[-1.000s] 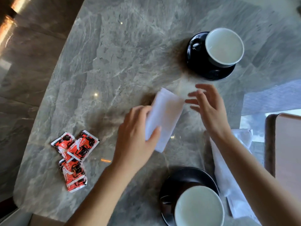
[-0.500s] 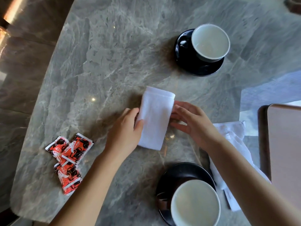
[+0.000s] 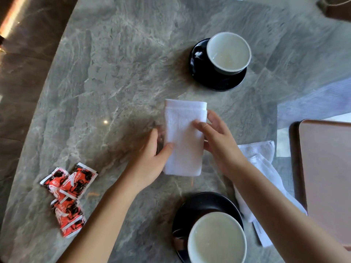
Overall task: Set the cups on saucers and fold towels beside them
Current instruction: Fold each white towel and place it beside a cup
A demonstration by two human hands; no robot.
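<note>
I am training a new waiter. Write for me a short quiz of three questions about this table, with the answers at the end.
1. True or false: both cups stand on black saucers.
2. Which hand has its thumb on top of the folded towel? A) left only B) right only C) both
3. Fill the gap: the red sachets lie on the marble table to the ____ of the person.

Key
1. True: the far cup sits on its saucer, the near cup on its saucer.
2. C: left hand and right hand.
3. Left.
</note>
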